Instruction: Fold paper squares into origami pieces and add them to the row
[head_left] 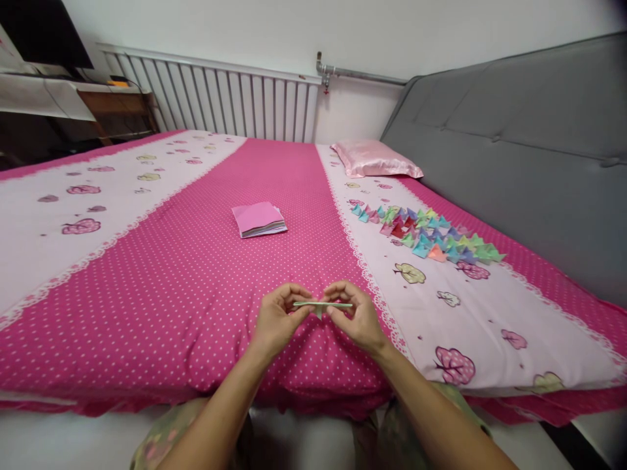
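Note:
A small folded piece of light green paper [321, 304] is held up just above the near edge of the bed, seen almost edge-on as a thin flat strip with a short part pointing down at its middle. My left hand [284, 316] pinches its left side between thumb and fingers. On the right side, my right hand [356, 318] grips it the same way. Farther out on the pink sheet lies a stack of square coloured paper [259, 219], pink on top. Folded paper pieces [431, 235] in many colours stand in rows to the right.
The bed has a pink and white patterned sheet [196, 287]. A pink pillow [375, 158] lies at the far right beside a grey headboard [514, 130]. Behind the bed are a white radiator [215, 94] and, at far left, a desk [112, 101] with a dark screen [46, 32].

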Demonstrator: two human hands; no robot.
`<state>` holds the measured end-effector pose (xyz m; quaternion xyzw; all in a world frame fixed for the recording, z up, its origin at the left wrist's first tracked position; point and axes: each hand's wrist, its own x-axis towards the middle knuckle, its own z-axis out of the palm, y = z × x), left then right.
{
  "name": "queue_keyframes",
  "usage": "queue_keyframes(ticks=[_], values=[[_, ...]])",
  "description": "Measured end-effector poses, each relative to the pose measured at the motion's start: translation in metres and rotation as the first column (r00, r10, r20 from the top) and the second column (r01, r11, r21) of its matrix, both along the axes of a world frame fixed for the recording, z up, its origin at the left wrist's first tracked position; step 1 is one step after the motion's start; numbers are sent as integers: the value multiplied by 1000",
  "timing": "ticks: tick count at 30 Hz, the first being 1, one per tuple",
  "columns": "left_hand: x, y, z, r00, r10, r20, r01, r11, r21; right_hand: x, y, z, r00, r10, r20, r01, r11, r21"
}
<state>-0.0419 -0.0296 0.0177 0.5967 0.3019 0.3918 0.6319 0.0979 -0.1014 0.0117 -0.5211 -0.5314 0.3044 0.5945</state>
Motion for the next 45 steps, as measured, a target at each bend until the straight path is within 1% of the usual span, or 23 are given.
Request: queue_keyframes(ticks=[5, 9, 11, 14, 17, 20, 22, 25, 28, 30, 33, 35, 38, 41, 45], values=[[0, -3, 0, 999, -39, -10, 39, 999, -11, 0, 1, 1, 994, -67, 83, 69, 997, -24], [0, -3, 1, 999, -32, 15, 32, 999, 3, 1, 3, -3, 995, -88, 52, 91, 995, -51], [-2, -2, 0, 999, -44, -11, 44, 999, 28, 2, 3, -4, 995, -100, 18, 100, 993, -63], [-6, 0, -1, 992, -53, -112, 65, 992, 109, 3, 3, -4, 996, -92, -9, 92, 994, -55], [-9, 2, -1, 981, -12, -195, 57, 973, 225, 3, 3, -3, 997, -82, -1, 82, 996, -30], [-11, 4, 0, 974, 32, -223, 42, 947, 318, 3, 3, -1, 997, -78, 20, 79, 997, -11], [-12, 5, 1, 975, 40, -221, 40, 937, 347, 3, 2, 0, 996, -77, 40, 77, 997, 2], [-14, 6, 0, 977, 27, -211, 50, 934, 354, 3, 2, 2, 995, -70, 70, 70, 997, 13], [-14, 6, 0, 976, -2, -218, 75, 943, 326, 3, 2, 3, 994, -72, 79, 71, 997, 14], [-14, 5, 1, 973, -13, -232, 81, 956, 283, 4, 2, 2, 996, -69, 53, 70, 998, -1], [-12, 3, 5, 972, 10, -234, 42, 975, 218, 5, 3, 1, 999, -40, -27, 38, 998, -52], [-10, 2, 7, 973, 23, -228, 24, 979, 202, 6, 4, 1, 997, -36, -70, 30, 996, -82], [-10, 2, 7, 975, 19, -220, 34, 971, 235, 8, 5, 0, 994, -58, -91, 48, 992, -116], [-11, 3, 5, 975, 22, -221, 41, 961, 274, 8, 5, -2, 995, -52, -82, 39, 989, -143], [-12, 4, 5, 970, 35, -241, 30, 964, 263, 7, 6, -6, 999, -32, 6, 33, 988, -151]])
